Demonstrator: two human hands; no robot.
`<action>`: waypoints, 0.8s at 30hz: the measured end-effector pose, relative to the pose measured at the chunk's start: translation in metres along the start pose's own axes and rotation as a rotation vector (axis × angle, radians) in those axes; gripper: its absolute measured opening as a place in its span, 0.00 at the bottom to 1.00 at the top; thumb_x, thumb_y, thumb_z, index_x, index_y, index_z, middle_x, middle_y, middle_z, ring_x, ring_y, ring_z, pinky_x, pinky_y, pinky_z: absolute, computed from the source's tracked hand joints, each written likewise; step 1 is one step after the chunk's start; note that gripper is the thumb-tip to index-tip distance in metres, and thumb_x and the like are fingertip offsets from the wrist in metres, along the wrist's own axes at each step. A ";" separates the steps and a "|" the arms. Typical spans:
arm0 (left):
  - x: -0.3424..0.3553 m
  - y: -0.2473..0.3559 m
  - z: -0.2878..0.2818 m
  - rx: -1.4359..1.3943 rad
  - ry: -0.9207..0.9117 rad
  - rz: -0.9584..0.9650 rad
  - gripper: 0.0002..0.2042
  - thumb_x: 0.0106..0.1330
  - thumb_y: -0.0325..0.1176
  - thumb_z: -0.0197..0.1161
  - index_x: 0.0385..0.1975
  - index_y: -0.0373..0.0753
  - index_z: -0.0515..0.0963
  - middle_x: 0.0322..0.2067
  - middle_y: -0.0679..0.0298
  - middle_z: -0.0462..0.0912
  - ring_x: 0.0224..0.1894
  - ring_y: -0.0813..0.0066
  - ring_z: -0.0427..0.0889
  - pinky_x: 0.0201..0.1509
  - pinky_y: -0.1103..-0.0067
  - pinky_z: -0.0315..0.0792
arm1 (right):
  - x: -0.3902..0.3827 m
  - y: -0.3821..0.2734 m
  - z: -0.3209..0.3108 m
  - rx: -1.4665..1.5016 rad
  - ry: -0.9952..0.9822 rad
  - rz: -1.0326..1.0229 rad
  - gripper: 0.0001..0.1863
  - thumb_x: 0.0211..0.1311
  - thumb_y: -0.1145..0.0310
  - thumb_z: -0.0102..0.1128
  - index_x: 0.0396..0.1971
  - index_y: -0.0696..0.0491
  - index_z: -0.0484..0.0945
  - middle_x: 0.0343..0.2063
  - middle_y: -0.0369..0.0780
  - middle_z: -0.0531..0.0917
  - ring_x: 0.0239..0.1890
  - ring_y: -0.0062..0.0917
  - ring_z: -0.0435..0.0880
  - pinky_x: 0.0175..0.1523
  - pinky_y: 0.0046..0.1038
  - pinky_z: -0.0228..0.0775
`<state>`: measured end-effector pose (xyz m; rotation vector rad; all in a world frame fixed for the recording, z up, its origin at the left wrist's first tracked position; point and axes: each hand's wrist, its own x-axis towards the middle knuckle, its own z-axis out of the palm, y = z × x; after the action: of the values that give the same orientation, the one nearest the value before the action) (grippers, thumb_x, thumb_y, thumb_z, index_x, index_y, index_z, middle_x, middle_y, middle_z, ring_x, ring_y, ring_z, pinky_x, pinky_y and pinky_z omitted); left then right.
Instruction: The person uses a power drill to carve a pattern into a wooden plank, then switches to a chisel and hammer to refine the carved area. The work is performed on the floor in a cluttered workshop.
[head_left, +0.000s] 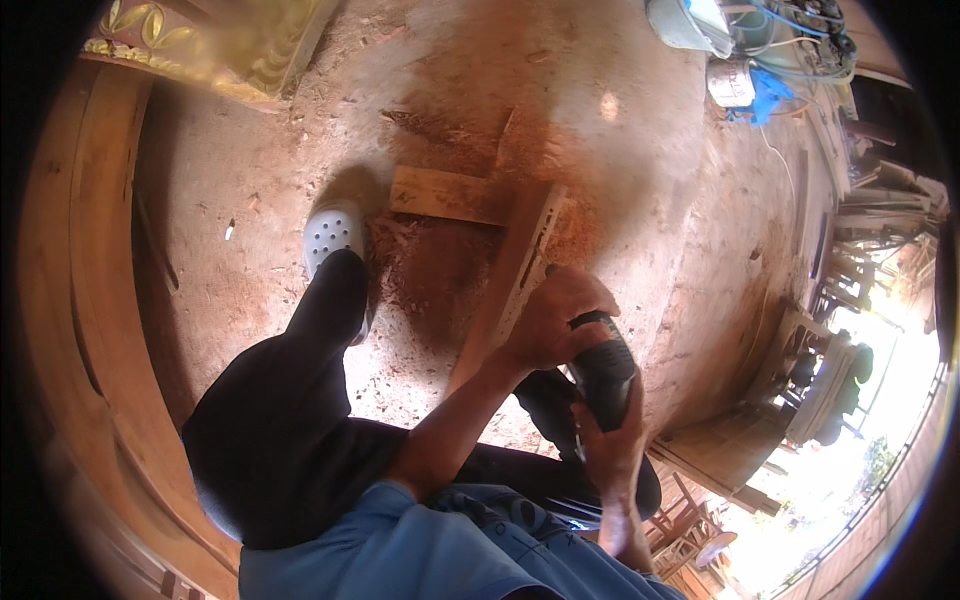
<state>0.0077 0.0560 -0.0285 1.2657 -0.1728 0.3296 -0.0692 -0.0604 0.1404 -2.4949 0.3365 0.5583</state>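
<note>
My left hand (562, 312) is wrapped round the front end of a dark, barrel-shaped power tool (603, 375). The tool's rear body sits in my right hand (610, 445), closed round it from below. Its working tip is hidden behind my left hand, so its exact kind does not show. Just beyond and beside the left hand, a long wooden plank (522, 262) runs slantwise on the floor, with dark slots along its edge. A shorter wooden board (445, 195) lies crosswise against its far end.
Reddish sawdust (575, 235) covers the dirt floor around the boards. My grey clog (335, 235) stands left of them. Long planks (105, 300) line the left side. A carved yellow panel (215, 45) lies far left; a white bucket (730, 83) and cables stand far right.
</note>
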 end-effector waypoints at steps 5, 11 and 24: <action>0.038 -0.002 0.013 0.262 -0.109 -0.026 0.28 0.59 0.64 0.69 0.40 0.42 0.85 0.38 0.58 0.86 0.42 0.55 0.84 0.51 0.64 0.75 | 0.069 0.001 -0.055 0.014 -0.104 -0.065 0.42 0.58 0.67 0.77 0.70 0.62 0.64 0.42 0.46 0.87 0.41 0.30 0.87 0.50 0.33 0.80; 0.141 -0.028 0.003 0.119 -0.362 -0.323 0.29 0.67 0.65 0.62 0.42 0.40 0.84 0.34 0.58 0.87 0.36 0.64 0.86 0.43 0.68 0.79 | 0.201 -0.063 -0.110 -0.079 -0.509 -0.094 0.22 0.62 0.51 0.73 0.43 0.55 0.81 0.21 0.36 0.79 0.18 0.21 0.79 0.22 0.27 0.73; 0.172 -0.071 -0.005 0.159 -0.050 -0.537 0.36 0.78 0.64 0.43 0.41 0.31 0.83 0.38 0.58 0.84 0.42 0.72 0.78 0.51 0.72 0.71 | 0.311 -0.102 -0.091 -0.309 -0.755 0.024 0.30 0.62 0.41 0.69 0.33 0.59 0.85 0.16 0.36 0.77 0.15 0.22 0.78 0.20 0.25 0.71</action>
<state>0.1930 0.0672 -0.0418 1.4238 0.1550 -0.1539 0.2695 -0.0659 0.1144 -2.3355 -0.0209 1.5841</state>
